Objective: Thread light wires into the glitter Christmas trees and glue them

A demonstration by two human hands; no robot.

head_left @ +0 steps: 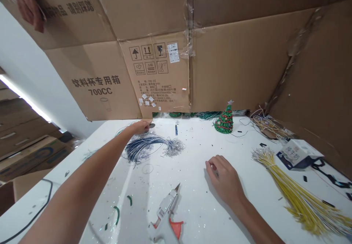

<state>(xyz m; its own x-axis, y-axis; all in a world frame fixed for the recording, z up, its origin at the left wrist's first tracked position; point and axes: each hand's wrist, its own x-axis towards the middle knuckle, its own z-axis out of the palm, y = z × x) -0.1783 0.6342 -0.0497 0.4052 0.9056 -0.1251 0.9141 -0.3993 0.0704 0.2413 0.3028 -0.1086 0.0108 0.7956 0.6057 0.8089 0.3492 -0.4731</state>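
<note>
My left hand (141,126) stretches to the far side of the white table, beside the foot of the cardboard wall. Its fingers are drawn together at a small grey disc (152,125); whether they grip it I cannot tell. Close below lies a bundle of dark blue wires (145,141) with pale ends. My right hand (224,178) rests on the table at the right with its fingers curled in; anything inside them is hidden. Between my arms, nearest to me, a white glue gun (166,214) with a red trigger lies with its tip pointing away.
A cardboard wall (162,82) closes off the back; another person's hand (30,9) grips its top left edge. A small green Christmas tree (224,121) stands before it. Yellow wires (297,196), a small carton (298,154) and dark scraps lie at right; a blue pen-like piece (176,129) lies mid-table.
</note>
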